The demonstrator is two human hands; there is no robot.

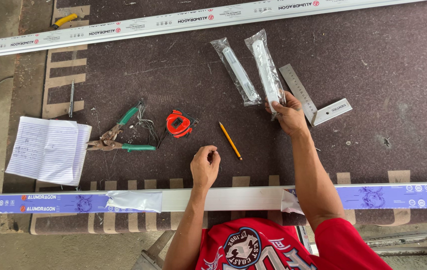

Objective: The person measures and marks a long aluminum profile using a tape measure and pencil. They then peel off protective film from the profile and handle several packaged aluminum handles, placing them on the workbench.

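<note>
1. The right hand gripped the lower end of a bagged white handle with closed fingers.
2. The left hand rested on the desk, fingers curled shut and holding nothing visible.
3. A pencil lay between the hands.
4. A second bagged handle, a square, a tape measure and snips lay nearby.

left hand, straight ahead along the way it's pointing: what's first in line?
Probably the red tape measure. The left hand points up the table and slightly left; only bare dark tabletop lies between. The pencil sits to its right, off that line.
</note>
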